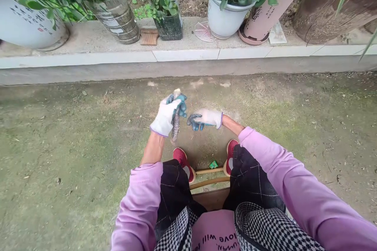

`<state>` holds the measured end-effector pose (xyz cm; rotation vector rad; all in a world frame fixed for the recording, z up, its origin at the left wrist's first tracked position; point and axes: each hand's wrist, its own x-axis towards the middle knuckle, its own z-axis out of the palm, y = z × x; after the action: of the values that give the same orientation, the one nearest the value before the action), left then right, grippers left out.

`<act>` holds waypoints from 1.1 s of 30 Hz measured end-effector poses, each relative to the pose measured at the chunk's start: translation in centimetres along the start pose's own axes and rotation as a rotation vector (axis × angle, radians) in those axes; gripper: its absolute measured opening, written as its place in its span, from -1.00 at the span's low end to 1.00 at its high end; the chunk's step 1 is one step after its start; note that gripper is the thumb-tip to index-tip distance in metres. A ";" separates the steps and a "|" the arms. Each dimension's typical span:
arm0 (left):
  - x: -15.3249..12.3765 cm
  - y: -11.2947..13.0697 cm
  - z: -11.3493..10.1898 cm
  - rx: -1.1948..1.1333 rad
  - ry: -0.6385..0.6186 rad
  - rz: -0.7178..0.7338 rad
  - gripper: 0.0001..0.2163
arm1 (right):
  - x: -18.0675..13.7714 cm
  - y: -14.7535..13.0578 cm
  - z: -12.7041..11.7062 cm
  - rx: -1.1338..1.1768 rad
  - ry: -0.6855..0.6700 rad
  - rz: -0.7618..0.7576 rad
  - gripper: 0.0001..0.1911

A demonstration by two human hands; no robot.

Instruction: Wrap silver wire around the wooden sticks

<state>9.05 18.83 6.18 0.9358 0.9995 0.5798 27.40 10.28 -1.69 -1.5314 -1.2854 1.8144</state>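
My left hand (170, 113), in a white glove with blue-green coated fingers, is wrapped round a long, narrow, ridged greyish-purple cob-like piece (175, 125). It is held nearly upright in the view, its pale tip showing above the glove and its lower part below. Just right of it is my right hand (204, 119), gloved the same way. The fingers of that hand are loosely bent and a little apart, with nothing visible in them. A small gap separates it from the cob-like piece. Below both hands are my red shoes (183, 160).
Potted plants, including a white pot (229, 15) and a dark green container (169, 25), line a low tiled ledge (188, 55). A small wooden brush-like block (149, 37) lies there. A green wrapper (213, 164) is on the ground between my feet, near wooden bars (209, 182).
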 end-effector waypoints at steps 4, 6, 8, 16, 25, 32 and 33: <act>1.5 1.6 -2.3 -0.151 0.246 0.073 -0.69 | -0.9 0.2 -2.9 0.196 0.146 0.076 -0.82; 2.0 2.4 -3.5 -0.205 0.306 0.090 -0.62 | -1.5 0.0 -4.8 0.244 0.331 -0.014 -0.80; 2.2 3.0 -4.1 -0.245 0.322 0.111 -0.58 | -1.9 -0.2 -6.1 0.298 0.447 -0.155 -0.81; 2.0 1.6 -1.3 -0.264 0.313 -0.067 -0.58 | -2.4 -0.8 -6.1 0.138 0.638 -0.228 -0.82; 2.2 2.2 -1.8 -0.308 0.279 -0.085 -0.61 | -4.6 0.0 -7.7 0.283 0.770 -0.262 -0.82; 0.5 1.4 -2.3 -0.350 0.191 -0.040 -0.56 | -3.1 -1.1 -5.1 0.047 0.597 -0.046 -0.72; -0.2 0.8 -2.1 -0.333 0.144 -0.066 -0.57 | -3.0 -1.6 -3.7 0.112 0.590 -0.120 -0.66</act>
<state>7.13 19.87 6.48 0.5699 1.0200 0.7398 31.36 9.96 1.45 -1.7058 -0.9453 1.2001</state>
